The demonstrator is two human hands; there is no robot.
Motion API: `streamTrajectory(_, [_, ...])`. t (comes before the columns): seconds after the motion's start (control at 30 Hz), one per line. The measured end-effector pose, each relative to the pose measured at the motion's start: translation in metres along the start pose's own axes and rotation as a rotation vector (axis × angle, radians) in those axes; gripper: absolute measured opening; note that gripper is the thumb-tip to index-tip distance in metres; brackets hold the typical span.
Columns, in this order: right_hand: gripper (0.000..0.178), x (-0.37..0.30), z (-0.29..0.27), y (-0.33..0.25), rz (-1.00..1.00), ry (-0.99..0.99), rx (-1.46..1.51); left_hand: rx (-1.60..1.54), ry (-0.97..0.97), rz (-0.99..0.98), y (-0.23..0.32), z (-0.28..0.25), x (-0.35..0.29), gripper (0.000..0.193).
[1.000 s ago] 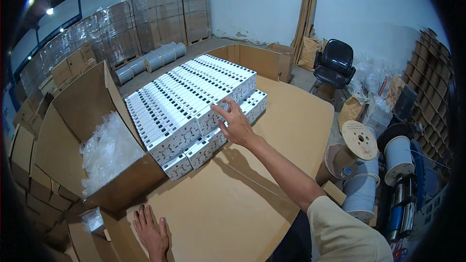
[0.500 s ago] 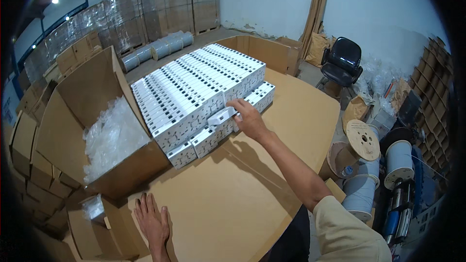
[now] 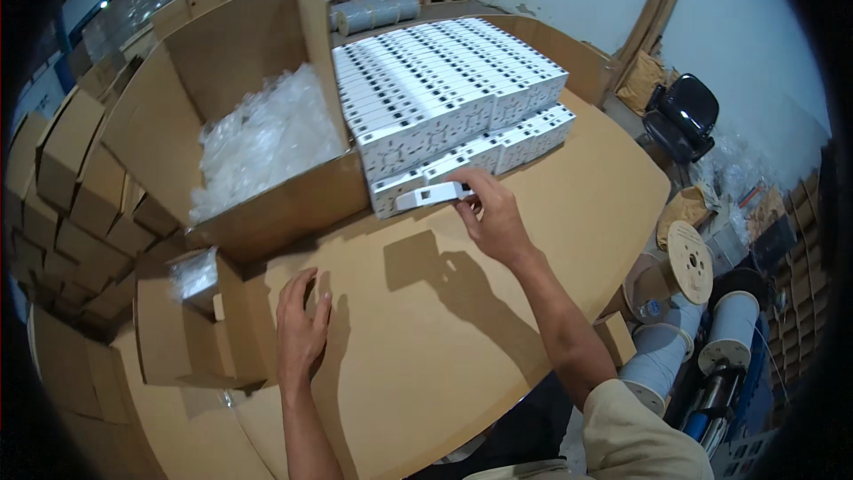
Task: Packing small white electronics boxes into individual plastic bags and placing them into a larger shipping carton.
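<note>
My right hand (image 3: 499, 218) pinches a slim white plastic case (image 3: 433, 196) with a dark square opening, holding it by its right end above the table. Behind it stand tightly packed rows of the same white cases (image 3: 435, 120), two layers high, with black squares along their upper edges. My left hand (image 3: 302, 324) is raised a little over the brown tabletop (image 3: 400, 373), its fingers slightly curled and apart, with nothing in it. Left of it sits a small open carton (image 3: 169, 347) with a clear plastic-wrapped bundle (image 3: 194, 276) in it.
A tall open carton (image 3: 275, 213) full of clear plastic bags (image 3: 267, 142) stands left of the rows. Folded cartons (image 3: 67, 196) are piled at far left. Cable spools (image 3: 691, 262) and a black chair (image 3: 684, 116) are on the right, beyond the table's edge.
My right hand has drawn the white case away from the rows, toward me. My left hand has lifted off the tabletop and its fingers have curled. The view has shifted left.
</note>
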State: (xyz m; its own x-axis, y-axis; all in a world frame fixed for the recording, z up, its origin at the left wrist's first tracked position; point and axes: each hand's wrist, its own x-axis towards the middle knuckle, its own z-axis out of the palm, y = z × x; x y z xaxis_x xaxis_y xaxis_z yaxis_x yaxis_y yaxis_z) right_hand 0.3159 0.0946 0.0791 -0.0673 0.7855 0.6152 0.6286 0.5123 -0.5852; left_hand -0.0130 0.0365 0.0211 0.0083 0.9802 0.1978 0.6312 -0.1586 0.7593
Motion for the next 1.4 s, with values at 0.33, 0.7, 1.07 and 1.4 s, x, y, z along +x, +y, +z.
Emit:
streamTrajectory(0.33, [0.037, -0.038, 0.113, -0.089, 0.011, -0.207, 0.238, -0.830, -0.054, -0.353, -0.012, -0.021, 0.003, 0.030])
streamTrajectory(0.7, [0.024, -0.054, 0.149, -0.079, 0.225, -0.256, 0.768, -0.814, 0.078, -0.316, -0.013, -0.030, 0.009, 0.043])
streamTrajectory(1.07, [0.030, -0.046, 0.142, -0.061, 0.345, -0.323, 0.452, -0.658, -0.002, -0.202, -0.020, -0.024, 0.010, 0.037])
streamTrajectory(1.4, [0.039, -0.045, 0.136, -0.059, 0.385, -0.417, 0.449, -0.519, -0.060, -0.166, -0.027, -0.022, 0.009, 0.039])
